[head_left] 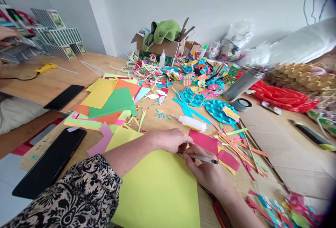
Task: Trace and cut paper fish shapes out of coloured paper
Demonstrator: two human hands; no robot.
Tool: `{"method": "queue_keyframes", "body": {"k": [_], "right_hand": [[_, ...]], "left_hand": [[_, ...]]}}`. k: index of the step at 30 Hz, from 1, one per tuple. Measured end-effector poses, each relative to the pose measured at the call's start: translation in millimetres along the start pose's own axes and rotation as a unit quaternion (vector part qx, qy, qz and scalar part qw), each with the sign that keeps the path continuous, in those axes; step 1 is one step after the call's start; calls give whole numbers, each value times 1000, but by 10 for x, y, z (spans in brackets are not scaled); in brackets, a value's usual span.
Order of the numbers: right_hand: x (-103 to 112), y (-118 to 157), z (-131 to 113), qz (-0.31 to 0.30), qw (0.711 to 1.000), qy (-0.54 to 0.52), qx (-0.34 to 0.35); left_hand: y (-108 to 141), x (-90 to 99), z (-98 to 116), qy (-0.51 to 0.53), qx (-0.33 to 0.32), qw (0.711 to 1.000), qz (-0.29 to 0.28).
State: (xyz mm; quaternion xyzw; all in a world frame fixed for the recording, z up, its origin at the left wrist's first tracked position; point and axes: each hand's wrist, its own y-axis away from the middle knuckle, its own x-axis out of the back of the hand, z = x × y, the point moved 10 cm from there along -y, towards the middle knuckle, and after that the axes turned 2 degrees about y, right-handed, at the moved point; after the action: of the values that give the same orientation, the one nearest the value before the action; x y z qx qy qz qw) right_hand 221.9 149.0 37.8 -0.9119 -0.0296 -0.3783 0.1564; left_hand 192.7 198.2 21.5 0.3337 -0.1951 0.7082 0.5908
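Pale grey wall [126, 4] at the back, wooden table [102, 60] in front, craft bits spreading pretty much everywhere. So, a slim grey pen [204, 158] is lying slantwise in the right hand [210, 177], which is gripping it between thumb and fingers. Its dark end is poking out to the right, and the other end is disappearing toward the left hand [172, 140]. That one is curling in right beside the pen (can't tell if it's pinching anything, the fingertips are hidden). Both hands are hovering or resting at the upper edge of a big yellow sheet [160, 189], hard to say which.

Just beyond, red paper [203, 142] is lying near the fingers, and a white glue bottle [194, 123] is resting on its side behind that. Thin paper strips [236, 140] are scattering off to the right. Farther left, a green sheet [112, 104] is topping some coloured paper, and a black phone [52, 165] is lying beside the patterned sleeve [76, 189].
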Motion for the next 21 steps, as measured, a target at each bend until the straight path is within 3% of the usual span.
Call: {"method": "queue_keyframes", "body": {"k": [21], "right_hand": [[77, 1, -18, -8, 1000, -11, -5]], "left_hand": [[-1, -13, 18, -14, 14, 1000, -2]]}}
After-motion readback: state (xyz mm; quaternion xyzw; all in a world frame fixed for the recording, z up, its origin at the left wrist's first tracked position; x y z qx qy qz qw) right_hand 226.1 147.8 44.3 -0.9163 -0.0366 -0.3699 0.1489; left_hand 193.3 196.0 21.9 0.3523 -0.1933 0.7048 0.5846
